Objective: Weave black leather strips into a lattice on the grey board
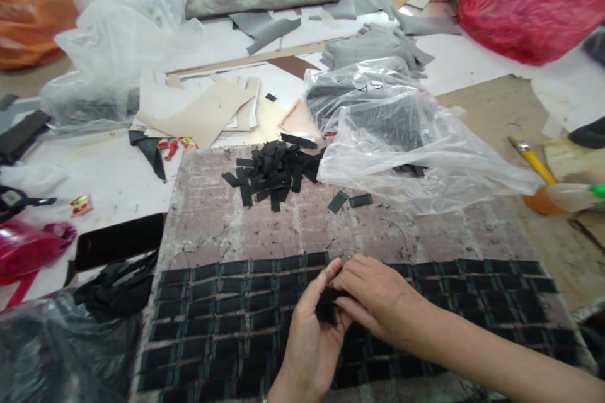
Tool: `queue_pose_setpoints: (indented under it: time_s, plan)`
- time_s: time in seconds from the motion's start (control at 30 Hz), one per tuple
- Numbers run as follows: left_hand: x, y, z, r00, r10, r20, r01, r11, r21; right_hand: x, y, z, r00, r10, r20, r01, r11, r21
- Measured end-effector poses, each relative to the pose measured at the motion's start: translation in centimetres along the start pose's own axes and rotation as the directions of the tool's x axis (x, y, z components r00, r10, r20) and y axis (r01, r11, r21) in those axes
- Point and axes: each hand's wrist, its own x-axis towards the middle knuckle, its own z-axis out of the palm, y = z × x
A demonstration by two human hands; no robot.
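My left hand (309, 337) and my right hand (378, 296) meet over the lower middle of a worn, brownish board (283, 233). Between them is a small black fabric strip (326, 308), pinched by the fingers of both hands and partly covered by them. Under and around the hands, rows of flat black strips (231, 305) lie side by side across the board. Farther up, a loose heap of short black strips (278, 170) rests on the same board. Two single black pieces (338, 201) lie right of the heap.
A clear plastic bag (378, 132) overlaps the board's far edge. Beige sheets (198, 107) and grey scraps (373, 44) spread behind it. To the left are a dark phone (120, 239) and a black plastic bag (57, 352). A yellow-handled tool (536, 160) and an orange-tinted bottle (558, 198) lie at right.
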Motion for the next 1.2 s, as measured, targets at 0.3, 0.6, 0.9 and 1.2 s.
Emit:
queue_pose_setpoints:
  time_s: [0.3,0.6,0.9,1.2]
  plan:
    - [-0.2,-0.2,-0.6,0.991,-0.014,-0.131,0.018,0.999,0.029,0.1,5.0,-0.7,0.973,-0.171,-0.155,0.122,0.952,-0.281]
    - [-0.2,-0.9,-0.9,0.989,-0.027,-0.146,0.032,0.999,0.033,-0.3,8.2,0.4,0.927,-0.376,0.0,0.35,0.861,-0.37]
    - [-0.1,-0.7,-0.5,0.991,-0.022,-0.133,0.026,0.999,0.027,0.6,7.7,0.6,0.977,-0.212,0.002,0.203,0.934,-0.295]
    - [0.6,-0.7,0.4,0.998,0.023,-0.056,-0.027,0.996,-0.084,-0.6,5.2,-1.4,0.984,-0.124,-0.131,0.116,0.991,-0.061]
